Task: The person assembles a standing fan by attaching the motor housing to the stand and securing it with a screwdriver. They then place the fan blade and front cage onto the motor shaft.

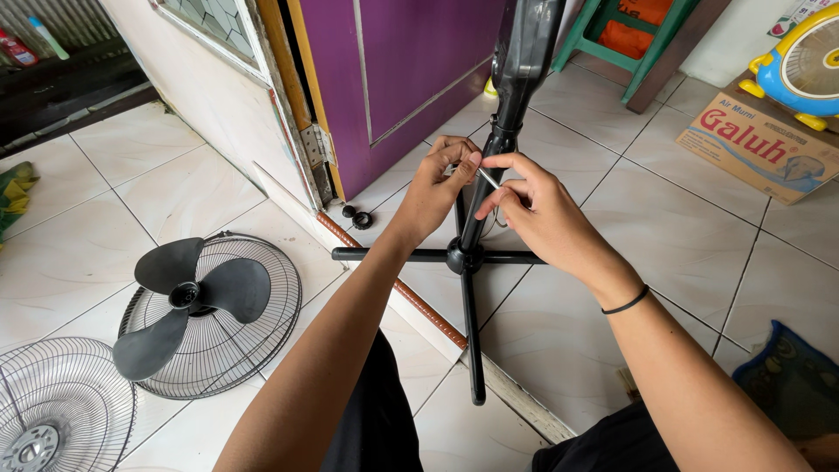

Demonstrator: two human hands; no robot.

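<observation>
Black fan stand [472, 262], top cut off

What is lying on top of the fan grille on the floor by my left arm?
A dark three-bladed fan blade lies on the wire grille. The blade covers the grille's centre.

Head view, steeply down, close

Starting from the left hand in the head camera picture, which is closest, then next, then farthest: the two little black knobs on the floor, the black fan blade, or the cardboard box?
From the left hand:
1. Two little black knobs, on the tiles just left of it, by the purple door.
2. Black fan blade, lying on a wire grille, lower left.
3. Cardboard box, far right, by the wall.
</observation>
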